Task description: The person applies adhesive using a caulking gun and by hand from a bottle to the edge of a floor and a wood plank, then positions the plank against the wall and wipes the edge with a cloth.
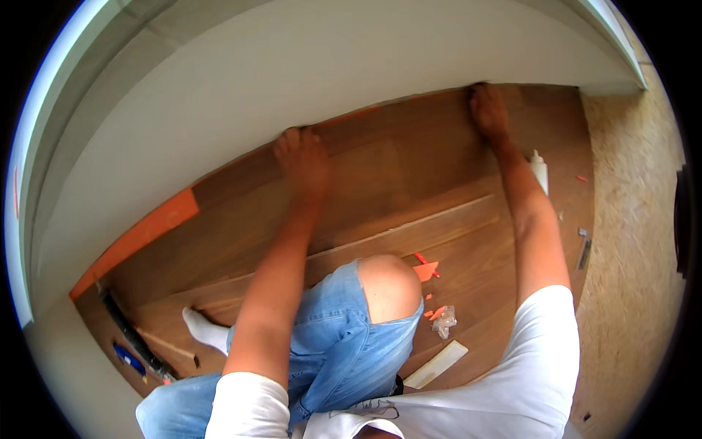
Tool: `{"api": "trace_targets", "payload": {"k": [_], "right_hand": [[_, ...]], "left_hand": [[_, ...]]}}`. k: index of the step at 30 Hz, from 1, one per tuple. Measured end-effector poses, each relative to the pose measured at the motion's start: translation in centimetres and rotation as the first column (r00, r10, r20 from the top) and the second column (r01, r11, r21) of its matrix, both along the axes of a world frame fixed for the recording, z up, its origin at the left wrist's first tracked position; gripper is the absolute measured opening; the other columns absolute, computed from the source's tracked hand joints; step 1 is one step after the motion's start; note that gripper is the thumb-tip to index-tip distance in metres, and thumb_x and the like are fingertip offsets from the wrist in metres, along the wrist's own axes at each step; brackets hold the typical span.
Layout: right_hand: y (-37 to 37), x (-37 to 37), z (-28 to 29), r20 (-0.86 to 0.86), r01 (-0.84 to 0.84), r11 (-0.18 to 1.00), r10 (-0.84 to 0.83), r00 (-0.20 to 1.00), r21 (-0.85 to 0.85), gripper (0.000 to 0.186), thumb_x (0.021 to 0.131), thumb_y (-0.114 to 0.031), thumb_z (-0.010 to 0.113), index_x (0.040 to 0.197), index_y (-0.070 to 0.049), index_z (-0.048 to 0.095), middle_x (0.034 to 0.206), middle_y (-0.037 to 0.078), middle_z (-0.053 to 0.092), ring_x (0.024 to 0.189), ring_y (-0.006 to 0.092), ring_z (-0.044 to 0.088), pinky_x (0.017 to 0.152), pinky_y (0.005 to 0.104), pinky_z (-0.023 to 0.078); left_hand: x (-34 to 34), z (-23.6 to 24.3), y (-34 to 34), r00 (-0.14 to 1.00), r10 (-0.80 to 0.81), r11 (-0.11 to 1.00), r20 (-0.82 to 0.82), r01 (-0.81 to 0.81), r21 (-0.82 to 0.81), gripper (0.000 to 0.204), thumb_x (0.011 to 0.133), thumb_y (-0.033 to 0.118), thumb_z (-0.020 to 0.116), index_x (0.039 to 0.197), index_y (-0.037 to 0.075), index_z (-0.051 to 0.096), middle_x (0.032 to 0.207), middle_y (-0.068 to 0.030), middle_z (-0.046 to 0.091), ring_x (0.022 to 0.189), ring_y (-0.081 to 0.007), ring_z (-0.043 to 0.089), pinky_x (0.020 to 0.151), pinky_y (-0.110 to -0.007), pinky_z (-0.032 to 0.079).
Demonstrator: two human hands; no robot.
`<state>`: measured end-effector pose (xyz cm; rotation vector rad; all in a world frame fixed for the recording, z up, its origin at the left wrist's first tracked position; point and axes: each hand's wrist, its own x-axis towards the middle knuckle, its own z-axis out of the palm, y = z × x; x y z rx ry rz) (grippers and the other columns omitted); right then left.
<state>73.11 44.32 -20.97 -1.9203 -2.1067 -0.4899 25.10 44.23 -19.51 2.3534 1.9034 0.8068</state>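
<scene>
Brown plank [395, 143] along the pale wall [351, 55], touched at 2 spots.
On my feed, the left hand [304, 157] and right hand [490, 113] look curled, well apart at its wall edge; I cannot tell whether either pinches anything. An orange sheet [150, 227] shows farther left.

The left hand [303, 157] and right hand [488, 111] touch the plank floor [365, 172] along its far edge, the right near a corner. An orange strip [150, 223] lines that edge's left end; a white bottle [539, 174] is near the right edge.
</scene>
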Motion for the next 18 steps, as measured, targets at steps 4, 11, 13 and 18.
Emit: {"api": "trace_targets", "payload": {"k": [4,11,13,18], "right_hand": [[-3.3,-0.2,0.1,0.086,0.084,0.995,-0.088,0.992,0.050,0.027,0.096,-0.016,0.061,0.120,-0.003,0.062,0.120,0.021,0.065,0.109,0.0403,0.062,0.096,0.0484,0.053],[-13.1,-3.1,6.7,0.025,0.360,0.931,-0.362,0.932,0.058,0.048,0.091,-0.020,0.070,0.134,-0.002,0.058,0.135,0.022,0.061,0.125,0.0434,0.056,0.107,0.0521,0.045],[-18.7,-1.7,8.7,0.035,0.622,0.772,-0.631,0.775,0.132,0.062,0.087,-0.027,0.077,0.139,-0.002,0.055,0.141,0.023,0.057,0.131,0.0448,0.052,0.111,0.0556,0.039],[-29.1,0.3,10.4,-0.077,0.852,0.460,-0.887,0.456,-0.250,0.073,0.084,-0.031,0.083,0.141,0.001,0.051,0.139,0.025,0.056,0.131,0.0439,0.052,0.110,0.0514,0.042]], "left_hand": [[0.7,-0.8,-0.1,0.992,-0.084,0.996,0.097,0.085,-0.001,0.026,0.092,0.012,0.063,0.116,0.003,0.068,0.106,-0.0145,0.060,0.105,-0.0368,0.056,0.094,-0.052,0.044],[-0.9,0.0,-0.2,0.985,-0.142,0.989,0.094,0.136,0.065,0.023,0.090,0.011,0.065,0.112,0.004,0.067,0.107,-0.0151,0.061,0.105,-0.0362,0.056,0.092,-0.051,0.046],[-0.8,0.2,-0.2,0.978,-0.180,0.982,0.107,0.172,0.081,0.023,0.090,0.012,0.065,0.112,0.005,0.066,0.106,-0.0154,0.061,0.105,-0.0368,0.056,0.092,-0.051,0.046],[-1.1,0.8,-0.3,0.965,-0.231,0.972,0.126,0.225,0.061,0.025,0.089,0.014,0.066,0.113,0.005,0.066,0.107,-0.0156,0.062,0.102,-0.0386,0.056,0.092,-0.051,0.046]]}}
